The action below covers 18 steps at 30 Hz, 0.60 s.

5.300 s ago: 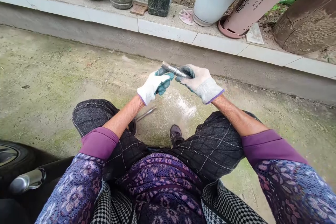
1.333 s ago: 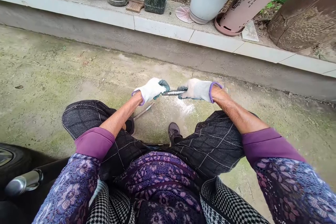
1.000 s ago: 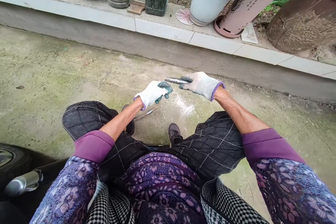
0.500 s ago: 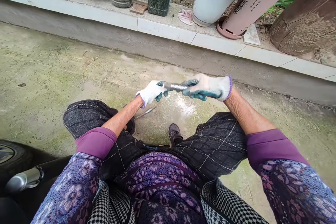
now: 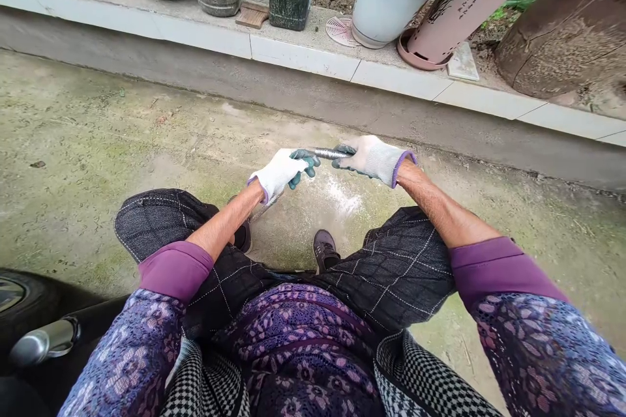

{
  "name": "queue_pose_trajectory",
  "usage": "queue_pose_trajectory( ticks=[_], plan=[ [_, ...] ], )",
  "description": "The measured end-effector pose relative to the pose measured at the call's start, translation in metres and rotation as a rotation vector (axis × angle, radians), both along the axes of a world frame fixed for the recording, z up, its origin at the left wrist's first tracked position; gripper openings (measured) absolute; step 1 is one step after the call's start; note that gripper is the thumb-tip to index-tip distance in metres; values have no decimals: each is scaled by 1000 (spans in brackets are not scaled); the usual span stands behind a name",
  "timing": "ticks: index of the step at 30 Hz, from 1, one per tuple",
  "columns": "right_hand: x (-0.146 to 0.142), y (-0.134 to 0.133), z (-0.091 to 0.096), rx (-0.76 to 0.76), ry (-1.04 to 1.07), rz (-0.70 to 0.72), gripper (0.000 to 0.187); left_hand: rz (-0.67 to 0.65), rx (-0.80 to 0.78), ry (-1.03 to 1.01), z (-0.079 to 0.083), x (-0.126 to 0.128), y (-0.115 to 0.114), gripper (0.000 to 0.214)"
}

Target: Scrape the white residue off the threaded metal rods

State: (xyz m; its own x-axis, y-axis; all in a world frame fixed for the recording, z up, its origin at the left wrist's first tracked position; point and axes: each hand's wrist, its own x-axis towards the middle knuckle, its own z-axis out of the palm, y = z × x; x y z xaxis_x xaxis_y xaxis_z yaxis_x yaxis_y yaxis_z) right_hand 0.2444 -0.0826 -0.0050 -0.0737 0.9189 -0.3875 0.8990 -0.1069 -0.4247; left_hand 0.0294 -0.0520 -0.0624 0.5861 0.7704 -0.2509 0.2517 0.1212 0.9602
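Both my hands wear white work gloves with dark green palms and purple cuffs. Over the concrete I hold a thin metal rod (image 5: 330,154) with a shiny, ridged surface roughly level; its exact kind is unclear. My left hand (image 5: 283,171) has its fingers closed around the rod's left end. The other end disappears into my right hand (image 5: 372,155), whose fingers wrap round it. White powder (image 5: 343,197) lies scattered on the ground below. A second slim rod (image 5: 265,210) rests on the concrete near my left shoe, partly covered by my left hand and wrist.
A low tiled ledge (image 5: 303,57) runs across the front, bearing a white pot (image 5: 386,3), a pink planter (image 5: 469,6), a cut-off plastic jar (image 5: 292,0) and other pots. A wooden log (image 5: 552,45) stands at right. A vehicle wheel (image 5: 24,300) and metal pipe are at lower left.
My right hand has shifted left, closer to my left hand, leaving a short stretch of rod showing. The rod looks less blurred, and the view has moved slightly.
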Motion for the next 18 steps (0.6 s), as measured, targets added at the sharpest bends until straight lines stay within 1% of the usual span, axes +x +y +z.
queue_pose_trajectory(
  ticks=[2,5,7,9,11,13,15,17,18],
  plan=[
    [1,0,0,44,-14,-8,26,-20,-9,-26,-4,0,-2,25],
    [0,-2,0,38,25,-35,27,-68,-33,-10,-10,0,-5,25],
    [-1,-4,3,36,69,-84,28,-89,-52,20,-13,1,-6,24],
    [-2,-5,8,36,150,-145,31,-75,-61,40,-15,2,-5,23],
    [-3,-7,14,0,285,-177,36,-41,-57,50,-16,1,-2,22],
    [-2,-10,18,-81,405,-133,40,-7,-46,65,-18,0,2,22],
    [-2,-14,18,-202,445,-24,40,6,-23,86,-18,-2,8,21],
    [-2,-17,12,-313,397,90,33,-12,12,100,-18,-4,12,21],
    [-3,-19,8,-324,344,115,30,-25,29,108,-17,-5,13,21]
  ],
)
